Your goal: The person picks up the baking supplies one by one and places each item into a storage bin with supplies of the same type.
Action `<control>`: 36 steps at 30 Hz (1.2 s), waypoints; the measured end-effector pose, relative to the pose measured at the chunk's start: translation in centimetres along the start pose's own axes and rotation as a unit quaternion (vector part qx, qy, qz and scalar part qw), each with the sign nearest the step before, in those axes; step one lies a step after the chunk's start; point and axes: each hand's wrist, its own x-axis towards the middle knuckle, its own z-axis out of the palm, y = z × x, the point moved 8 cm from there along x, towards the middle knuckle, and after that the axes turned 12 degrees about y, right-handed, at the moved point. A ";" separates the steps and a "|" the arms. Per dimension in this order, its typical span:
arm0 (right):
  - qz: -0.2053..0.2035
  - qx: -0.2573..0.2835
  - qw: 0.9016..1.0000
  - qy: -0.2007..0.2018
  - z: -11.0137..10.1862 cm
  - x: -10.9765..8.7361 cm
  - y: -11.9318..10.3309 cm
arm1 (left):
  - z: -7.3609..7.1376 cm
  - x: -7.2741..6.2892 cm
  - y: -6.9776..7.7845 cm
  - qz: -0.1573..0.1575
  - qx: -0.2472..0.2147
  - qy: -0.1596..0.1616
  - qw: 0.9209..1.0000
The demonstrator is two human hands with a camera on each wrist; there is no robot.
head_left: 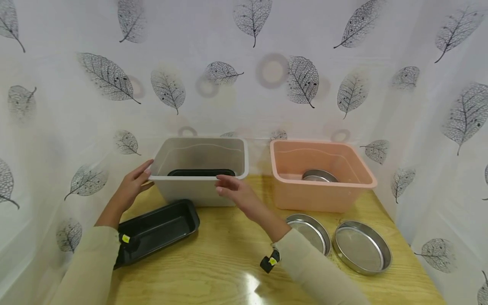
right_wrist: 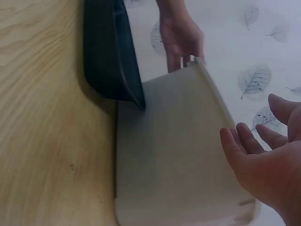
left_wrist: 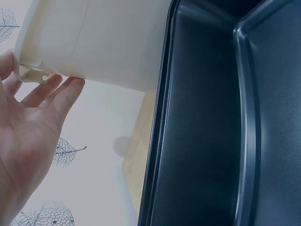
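Note:
My left hand (head_left: 131, 184) is at the left end of a light grey plastic bin (head_left: 198, 190), its fairly straight fingers touching the end wall just below the rim in the left wrist view. My right hand (head_left: 240, 195) hovers by the bin's front right rim, fingers loosely bent and holding nothing. Inside the bin lies a dark pan (head_left: 202, 173), mostly hidden by the front wall. A black rectangular loaf pan (head_left: 160, 231) rests on the table in front, partly under my left forearm; it fills much of the left wrist view (left_wrist: 202, 117).
A peach plastic bin (head_left: 316, 197) stands to the right, with a round metal pan (head_left: 320, 174) inside. Two more round metal pans, one (head_left: 310, 231) partly behind my right sleeve and another (head_left: 362, 248), lie on the wooden table (head_left: 221, 258). A leaf-patterned curtain (head_left: 213, 106) hangs behind.

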 end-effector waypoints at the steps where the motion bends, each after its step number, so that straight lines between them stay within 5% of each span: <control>1: 0.003 0.003 1.000 -0.002 0.4 0.0 0.3 | 0.0 0.0 0.0 -0.001 -0.002 0.001 1.000; 17: 0.039 -0.002 0.999 0.011 5.1 1.0 6.1 | -0.1 0.2 -0.4 -0.002 0.002 -0.002 1.000; 36: 0.031 -0.043 0.999 0.006 8.7 2.7 9.7 | -0.1 0.1 -0.4 -0.004 -0.005 -0.001 1.000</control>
